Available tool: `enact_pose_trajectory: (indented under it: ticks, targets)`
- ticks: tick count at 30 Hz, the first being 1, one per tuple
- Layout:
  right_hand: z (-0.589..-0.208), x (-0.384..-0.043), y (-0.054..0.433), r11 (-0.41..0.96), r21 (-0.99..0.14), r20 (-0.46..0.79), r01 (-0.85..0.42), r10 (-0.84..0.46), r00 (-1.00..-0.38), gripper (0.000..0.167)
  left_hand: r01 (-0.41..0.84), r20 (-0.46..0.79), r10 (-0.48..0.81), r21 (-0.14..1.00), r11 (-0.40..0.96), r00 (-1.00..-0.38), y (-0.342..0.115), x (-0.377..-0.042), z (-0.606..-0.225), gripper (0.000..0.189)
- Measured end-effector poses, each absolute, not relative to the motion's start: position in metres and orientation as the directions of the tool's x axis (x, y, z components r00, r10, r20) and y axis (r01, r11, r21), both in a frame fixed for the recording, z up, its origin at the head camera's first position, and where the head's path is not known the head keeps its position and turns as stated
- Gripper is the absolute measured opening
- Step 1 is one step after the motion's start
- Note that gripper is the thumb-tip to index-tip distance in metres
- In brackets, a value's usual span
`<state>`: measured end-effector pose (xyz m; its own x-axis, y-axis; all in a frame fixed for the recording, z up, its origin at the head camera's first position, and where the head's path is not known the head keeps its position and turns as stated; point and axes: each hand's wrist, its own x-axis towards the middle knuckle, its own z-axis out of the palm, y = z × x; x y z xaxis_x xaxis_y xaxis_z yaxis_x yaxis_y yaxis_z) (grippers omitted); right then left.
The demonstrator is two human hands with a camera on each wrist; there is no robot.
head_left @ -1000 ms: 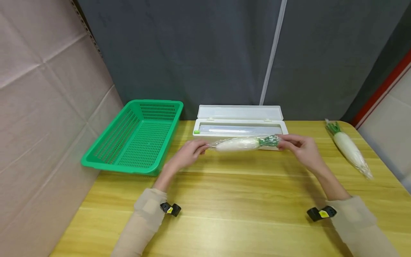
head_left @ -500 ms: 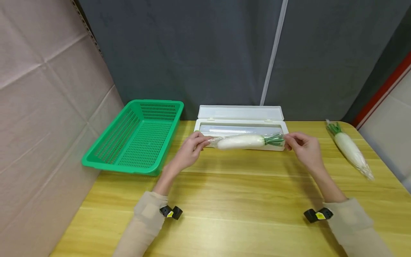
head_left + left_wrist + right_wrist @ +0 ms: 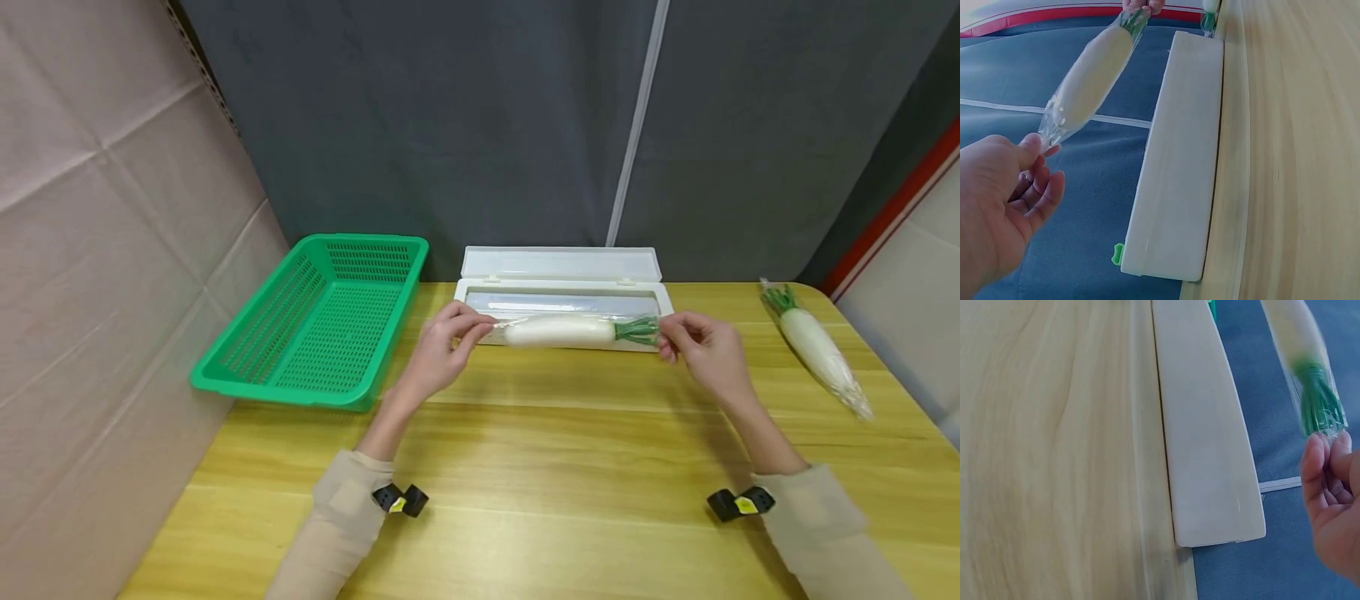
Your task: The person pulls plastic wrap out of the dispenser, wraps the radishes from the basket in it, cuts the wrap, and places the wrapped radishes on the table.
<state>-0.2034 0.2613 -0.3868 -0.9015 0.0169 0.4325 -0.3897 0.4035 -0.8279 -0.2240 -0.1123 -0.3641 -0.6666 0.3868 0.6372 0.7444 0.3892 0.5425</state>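
A white radish with green stalks (image 3: pixel 558 331), wrapped in clear film, hangs level in the air in front of a white cling film box (image 3: pixel 562 304). My left hand (image 3: pixel 441 350) pinches the twisted film at the root end. At the stalk end, my right hand (image 3: pixel 705 352) pinches the film between thumb and fingers. In the left wrist view the wrapped radish (image 3: pixel 1088 81) is held above the level of the box (image 3: pixel 1175 156). The right wrist view has the green stalks (image 3: pixel 1319 400) close to my right fingertips.
A green slotted basket (image 3: pixel 375 385) stands on the left of the wooden table (image 3: pixel 540 500). At the right edge lies a second wrapped radish (image 3: pixel 817 346). The film box's lid (image 3: pixel 561 262) is raised at the back, near a dark grey curtain (image 3: pixel 465 125).
The held radish has turned a little and shifted slightly, with its film drawn straighter between both hands. The left hand has risen slightly. Basket, box and second radish have stayed put.
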Motion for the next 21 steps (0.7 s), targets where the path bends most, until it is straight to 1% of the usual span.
enact_pose_trajectory:
  ticks: [6, 12, 16, 19, 21]
  targets:
    - [-0.3856, -0.2023, 0.2635, 0.361, -0.867, 0.363, -0.345, -0.018, -0.932, 0.017, 0.710, 0.619, 0.355, 0.551, 0.439, -0.701, -0.1136, -0.2259, -0.3642, 0.010]
    - [-0.3840, -0.2020, 0.2638, 0.314, -0.899, 0.311, -0.304, -0.029, -0.950, 0.022, 0.673, 0.588, 0.334, 0.586, 0.450, -0.736, -0.1131, -0.2262, -0.3648, 0.007]
    - [-0.3825, -0.2017, 0.2634, 0.268, -0.921, 0.289, -0.281, -0.010, -0.957, 0.024, 0.672, 0.596, 0.323, 0.579, 0.461, -0.735, -0.1128, -0.2264, -0.3652, 0.004]
    - [-0.3806, -0.2008, 0.2620, 0.236, -0.925, 0.307, -0.296, 0.009, -0.952, 0.022, 0.682, 0.616, 0.317, 0.554, 0.477, -0.721, -0.1125, -0.2262, -0.3646, 0.004]
    - [-0.3784, -0.1995, 0.2605, 0.198, -0.927, 0.330, -0.319, 0.025, -0.944, 0.020, 0.679, 0.613, 0.316, 0.550, 0.487, -0.724, -0.1125, -0.2263, -0.3638, 0.004]
